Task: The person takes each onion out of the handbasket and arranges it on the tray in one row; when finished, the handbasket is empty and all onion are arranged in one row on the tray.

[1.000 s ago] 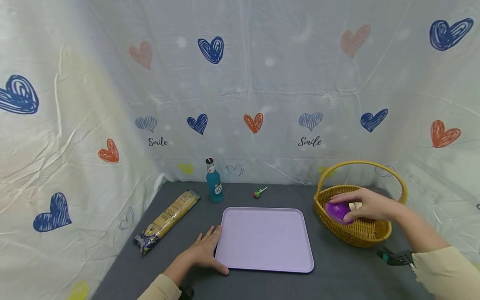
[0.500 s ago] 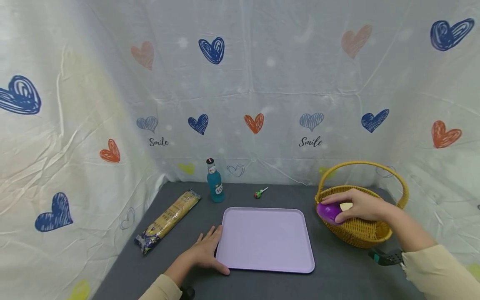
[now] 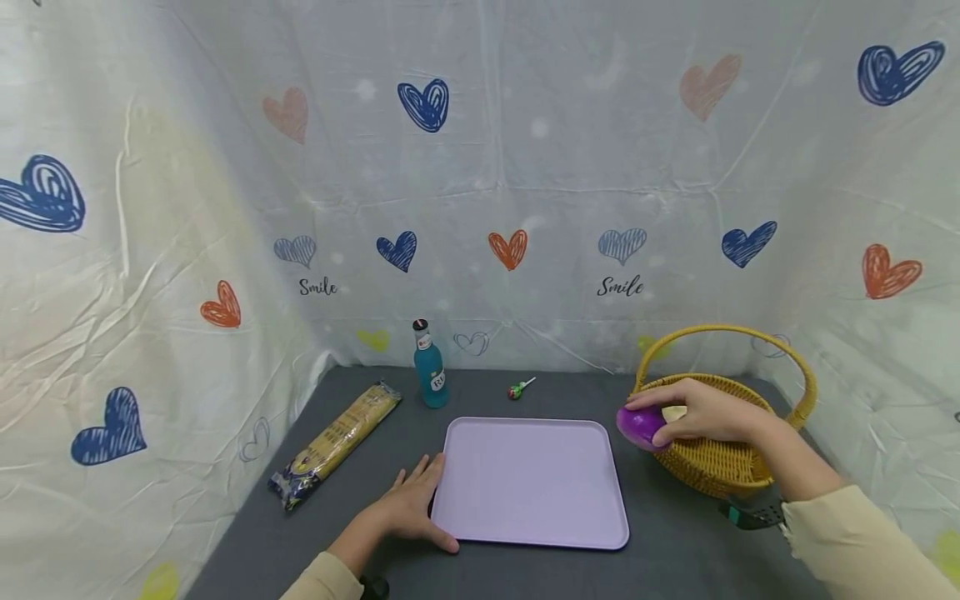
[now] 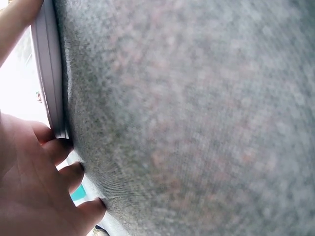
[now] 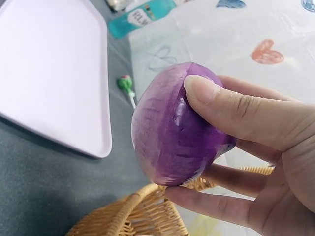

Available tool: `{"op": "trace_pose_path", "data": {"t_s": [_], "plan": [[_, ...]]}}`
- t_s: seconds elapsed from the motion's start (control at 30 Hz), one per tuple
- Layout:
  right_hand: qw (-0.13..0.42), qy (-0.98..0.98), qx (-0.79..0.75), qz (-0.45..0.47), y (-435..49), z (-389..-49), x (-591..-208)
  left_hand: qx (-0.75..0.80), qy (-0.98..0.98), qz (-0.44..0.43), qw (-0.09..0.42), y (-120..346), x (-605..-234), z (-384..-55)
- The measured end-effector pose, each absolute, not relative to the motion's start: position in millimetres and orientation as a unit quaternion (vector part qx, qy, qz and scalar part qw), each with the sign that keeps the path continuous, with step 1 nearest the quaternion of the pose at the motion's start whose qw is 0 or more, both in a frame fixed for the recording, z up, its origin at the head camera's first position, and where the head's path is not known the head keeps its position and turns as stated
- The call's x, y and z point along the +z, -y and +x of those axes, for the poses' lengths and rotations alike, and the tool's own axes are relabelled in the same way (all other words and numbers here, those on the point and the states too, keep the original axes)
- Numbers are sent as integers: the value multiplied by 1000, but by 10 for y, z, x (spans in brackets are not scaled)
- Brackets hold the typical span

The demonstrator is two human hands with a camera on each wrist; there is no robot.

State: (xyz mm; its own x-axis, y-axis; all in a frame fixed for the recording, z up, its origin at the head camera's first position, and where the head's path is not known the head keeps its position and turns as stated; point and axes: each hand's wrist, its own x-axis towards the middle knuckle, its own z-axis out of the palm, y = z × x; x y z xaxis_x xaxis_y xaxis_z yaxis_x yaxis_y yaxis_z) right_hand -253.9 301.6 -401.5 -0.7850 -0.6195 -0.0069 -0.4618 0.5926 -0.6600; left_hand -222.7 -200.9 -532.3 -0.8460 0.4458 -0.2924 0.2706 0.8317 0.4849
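Pinching a glossy, rounded purple object with a paler half point(image 3: 638, 428) between thumb and fingertips, the right hand point(image 3: 701, 414) is held out at the left side of a yellow woven wicker basket point(image 3: 712, 475) toward the far right corner of the dark grey cloth-covered desk point(image 3: 540, 575). What matters most, we judge, is the sideways relation: the object lies off the fingertips to the left, its small nub turned back toward the palm, and beyond it, across a strip of desk, lies the right edge of a pale lilac rectangular tray point(image 3: 528, 483). We see no strong long axis in the object; it is nearly round. The left hand point(image 3: 408, 504) is well apart, fingers spread along the tray's left edge, thumb at its near left corner. Closest to obstructing is the basket: its arched handle rises beyond the right hand, and we cannot tell whether the object touches the rim. By the desk's far edge we find a small green-and-red lollipop point(image 3: 515, 389) and an upright blue glass bottle point(image 3: 429, 371); a long gold-and-navy packet point(image 3: 337, 443) slants along the left edge.
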Motion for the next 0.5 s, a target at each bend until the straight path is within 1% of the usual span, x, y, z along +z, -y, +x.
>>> {"op": "trace_pose_path", "data": {"t_s": [0.23,0.5], "plan": [[121,-883,-332,-310,-2911,-2584,-4029,223,-935,189,200,2025,-5311,-2217],[109,-885,-310,-331,-2833,-2635,-4071,227,-933,192,204,2016,-5304,-2224]]}}
